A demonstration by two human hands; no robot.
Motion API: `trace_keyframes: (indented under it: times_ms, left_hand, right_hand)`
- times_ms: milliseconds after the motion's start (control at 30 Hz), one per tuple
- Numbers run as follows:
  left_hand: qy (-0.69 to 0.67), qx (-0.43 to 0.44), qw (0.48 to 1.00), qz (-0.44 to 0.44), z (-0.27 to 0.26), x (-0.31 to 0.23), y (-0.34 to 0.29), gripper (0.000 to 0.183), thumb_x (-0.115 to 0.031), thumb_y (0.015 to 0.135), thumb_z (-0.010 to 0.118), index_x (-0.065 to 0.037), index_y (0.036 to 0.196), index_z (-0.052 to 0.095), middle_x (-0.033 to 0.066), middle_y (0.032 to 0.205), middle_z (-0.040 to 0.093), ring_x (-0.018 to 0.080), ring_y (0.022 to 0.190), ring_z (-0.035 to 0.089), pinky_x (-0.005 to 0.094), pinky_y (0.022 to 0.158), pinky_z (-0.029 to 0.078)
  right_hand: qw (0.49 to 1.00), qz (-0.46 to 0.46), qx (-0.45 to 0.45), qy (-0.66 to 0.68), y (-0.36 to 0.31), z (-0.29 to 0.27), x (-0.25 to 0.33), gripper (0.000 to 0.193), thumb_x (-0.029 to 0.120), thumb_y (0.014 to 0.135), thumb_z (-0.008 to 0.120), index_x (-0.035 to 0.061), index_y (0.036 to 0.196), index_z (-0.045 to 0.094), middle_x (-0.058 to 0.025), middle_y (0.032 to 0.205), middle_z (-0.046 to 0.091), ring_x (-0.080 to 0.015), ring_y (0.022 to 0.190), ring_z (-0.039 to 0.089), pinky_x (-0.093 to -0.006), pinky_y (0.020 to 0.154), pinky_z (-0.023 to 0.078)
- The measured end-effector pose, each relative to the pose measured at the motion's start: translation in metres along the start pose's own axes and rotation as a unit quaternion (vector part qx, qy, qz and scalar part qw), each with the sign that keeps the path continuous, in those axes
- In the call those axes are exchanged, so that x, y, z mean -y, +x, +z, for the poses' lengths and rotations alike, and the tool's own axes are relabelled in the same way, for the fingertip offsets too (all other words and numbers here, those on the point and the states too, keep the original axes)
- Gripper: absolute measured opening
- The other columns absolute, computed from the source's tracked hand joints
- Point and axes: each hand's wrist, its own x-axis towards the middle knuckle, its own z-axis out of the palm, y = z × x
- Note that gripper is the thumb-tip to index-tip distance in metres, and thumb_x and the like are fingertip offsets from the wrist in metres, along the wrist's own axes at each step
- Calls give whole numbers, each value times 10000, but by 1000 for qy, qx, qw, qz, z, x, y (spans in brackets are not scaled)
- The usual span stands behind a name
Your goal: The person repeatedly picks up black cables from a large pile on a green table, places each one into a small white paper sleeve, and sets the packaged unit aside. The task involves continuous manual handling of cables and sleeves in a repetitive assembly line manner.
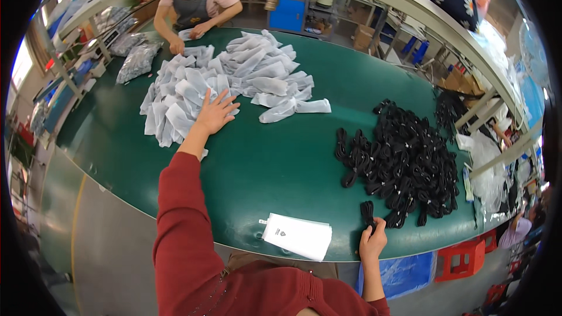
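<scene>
My left hand (216, 113) is stretched far forward with its fingers spread, lying on the near right side of a heap of translucent white pouches (175, 96), each with something inside. Close to the table's front edge, my right hand (373, 240) grips a bundled black cable (367, 213), coiled and tied, its loops standing up above the fingers. Beyond that hand spreads a big pile of similar black cable bundles (410, 164). Between my arms, by the front edge, lies a stack of flat white bags (297, 236) with small dark printing.
A co-worker in a grey apron (196, 6) handles pouches across the green table (275, 169). Filled plastic bags (139, 61) lie at the far left. A metal shelf frame (433, 29) runs over the far side. Red stools (460, 260) and a blue-lined bin (404, 274) stand below the front edge.
</scene>
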Motion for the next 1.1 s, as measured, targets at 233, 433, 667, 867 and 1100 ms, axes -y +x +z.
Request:
trace_keyframes:
  times_ms: [233,433,667,867,1100]
  left_hand:
    - [-80,71,969,-224,-113,-66,-81,857,-599,776,693,-218,1490,413,171,1614,149,462,1478,59,811,1027,52]
    - [-105,130,898,-407,-118,-78,-168,1107,-610,686,781,-260,1569,212,221,1625,-12,547,1453,-9,836,968,154]
    - [-99,21,892,-441,-47,-13,-100,1033,-658,681,761,-365,1540,270,261,1610,-44,616,1409,51,863,932,147]
    - [-97,9,893,-439,-4,21,-52,998,-719,678,716,-373,1523,313,271,1608,-39,623,1406,56,865,927,152]
    - [-71,36,872,-483,32,63,4,923,-610,741,730,-345,1524,321,257,1611,-21,602,1417,51,873,914,161]
  right_hand:
    - [1000,27,11,-7,-4,0,-3,283,24,831,537,13,1113,552,-210,822,622,-409,706,618,-457,639,477]
    - [998,34,48,-9,0,7,0,296,33,825,533,12,1121,547,-220,838,629,-434,724,618,-478,650,474]
    - [999,8,28,-32,2,7,1,314,39,822,526,0,1134,535,-238,849,626,-456,742,611,-489,659,468]
    - [999,23,41,-26,-3,8,-9,290,51,864,496,-6,1147,517,-229,893,628,-431,794,621,-460,706,471]
    - [982,98,109,-122,-3,-1,7,363,220,919,524,64,1247,507,-264,964,668,-480,836,636,-526,723,494]
